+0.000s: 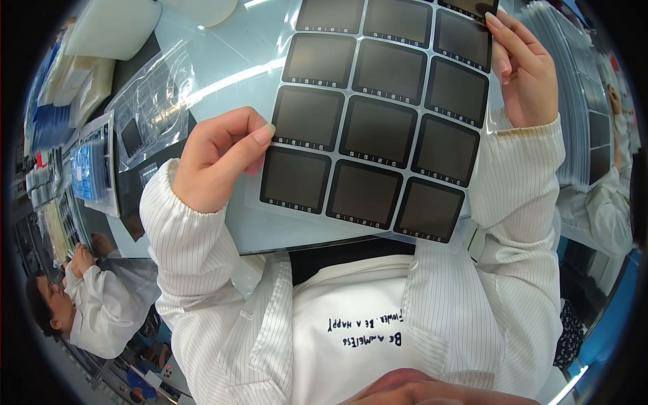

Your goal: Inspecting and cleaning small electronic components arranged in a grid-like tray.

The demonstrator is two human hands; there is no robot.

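Observation:
I hold a clear sheet [378,121] carrying several dark square panels with black borders, set in rows of three. My left hand [219,158] pinches the sheet's left edge, thumb on top beside a panel. My right hand [520,67] grips the sheet's upper right corner. The sheet is lifted above the pale table [223,47] and tilted toward me. Both my arms are in white pinstriped sleeves.
Clear plastic bags [152,94] with dark parts lie on the table at left, next to blue trays [88,169] and white foam pads [108,30]. A tall stack of sheets [574,88] stands at right. Other seated people in white coats work at lower left [94,307] and at right [607,202].

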